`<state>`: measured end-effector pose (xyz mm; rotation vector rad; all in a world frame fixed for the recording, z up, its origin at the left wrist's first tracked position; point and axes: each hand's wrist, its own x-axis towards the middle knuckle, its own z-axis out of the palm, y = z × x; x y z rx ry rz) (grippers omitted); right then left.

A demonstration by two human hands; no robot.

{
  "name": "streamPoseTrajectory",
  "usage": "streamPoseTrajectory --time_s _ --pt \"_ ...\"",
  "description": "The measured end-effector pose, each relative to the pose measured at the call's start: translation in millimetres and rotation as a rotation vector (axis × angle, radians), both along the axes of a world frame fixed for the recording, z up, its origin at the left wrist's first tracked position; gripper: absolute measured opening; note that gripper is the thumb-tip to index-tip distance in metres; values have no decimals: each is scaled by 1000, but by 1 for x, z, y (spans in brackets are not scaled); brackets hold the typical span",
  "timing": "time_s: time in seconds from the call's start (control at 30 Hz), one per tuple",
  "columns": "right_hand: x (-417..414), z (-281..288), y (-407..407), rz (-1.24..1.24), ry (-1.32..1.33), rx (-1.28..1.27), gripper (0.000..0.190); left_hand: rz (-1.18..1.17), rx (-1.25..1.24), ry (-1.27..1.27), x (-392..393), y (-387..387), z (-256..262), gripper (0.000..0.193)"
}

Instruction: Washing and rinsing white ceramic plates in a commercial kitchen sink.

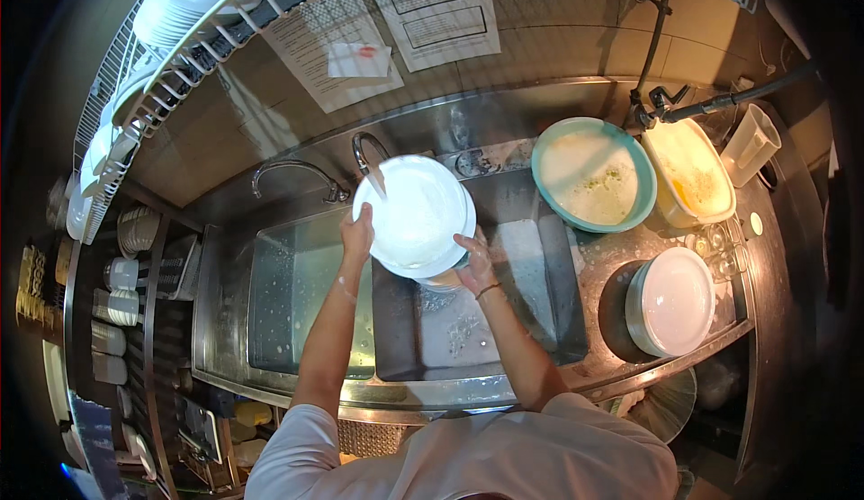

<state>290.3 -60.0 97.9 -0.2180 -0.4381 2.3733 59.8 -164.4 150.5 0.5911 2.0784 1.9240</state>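
Over the right basin of a steel double sink, both my hands hold a white plate beneath the running faucet. My left hand grips its left edge. At the lower right edge is my right hand, its thumb on the rim. Another white plate's edge shows just behind the held one, and I cannot tell whether it is held too. More plates show below, partly hidden. Suds lie in the right basin; the left basin holds cloudy water.
A teal tub of suds, a cream rectangular tub, a clear pitcher, glasses and a stack of white plates stand at right. A second faucet arches at left. A wire rack with dishes hangs upper left.
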Motion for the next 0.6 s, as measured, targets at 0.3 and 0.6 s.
streamPoseTrajectory --time_s 0.3,0.6 --pt "77 -48 51 -149 -296 57 53 170 320 -211 -16 -38 3 24" --pt "5 -44 52 -867 -723 175 45 -120 163 -300 94 1 -6 29"
